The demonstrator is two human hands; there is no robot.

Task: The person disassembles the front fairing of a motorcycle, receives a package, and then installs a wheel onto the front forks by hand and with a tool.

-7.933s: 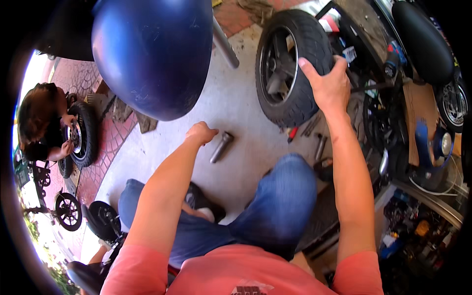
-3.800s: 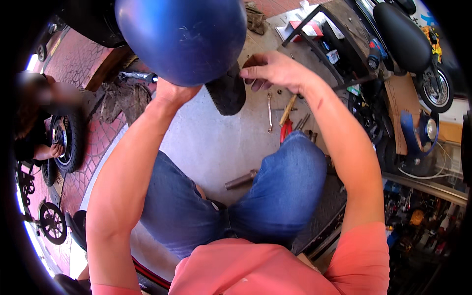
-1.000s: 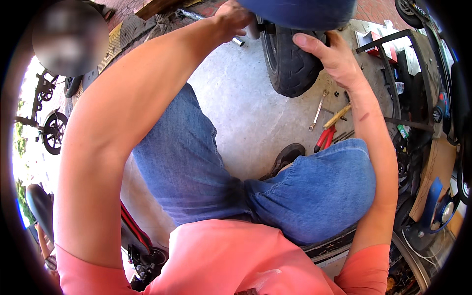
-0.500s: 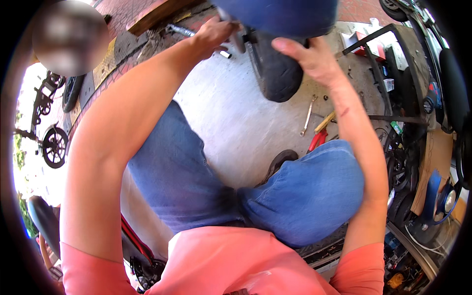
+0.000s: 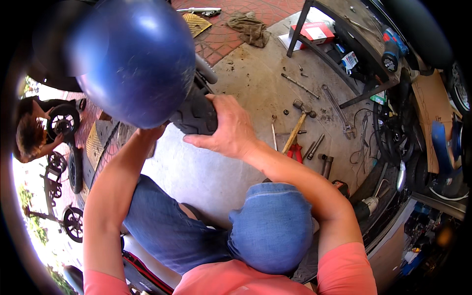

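Observation:
A glossy, rounded blue shell [image 5: 140, 64], like a wheel fender, fills the upper left with a black treaded tyre [image 5: 196, 115] under it. Beside the tyre a grey metal tube [image 5: 205, 70] sticks out. My right hand [image 5: 228, 125] wraps the tyre's near right side, thumb beneath and fingers over the tread. My left hand [image 5: 153, 132] reaches under the shell's lower edge; its fingers are hidden there, so what they hold does not show.
On the floor to the right lie a hammer [image 5: 301, 115], red-handled pliers [image 5: 295, 151], an adjustable wrench [image 5: 339, 113] and several sockets and bars. A metal-framed bench [image 5: 366, 73] carries a power drill [image 5: 393, 49]. A brown rag [image 5: 248, 28] lies ahead. Another person [image 5: 37, 130] crouches by a wheel at left.
My view has swung right, so the shell and tyre appear farther left. My right hand has closed round the tyre; my left hand, earlier beside the metal part, is now mostly behind the shell.

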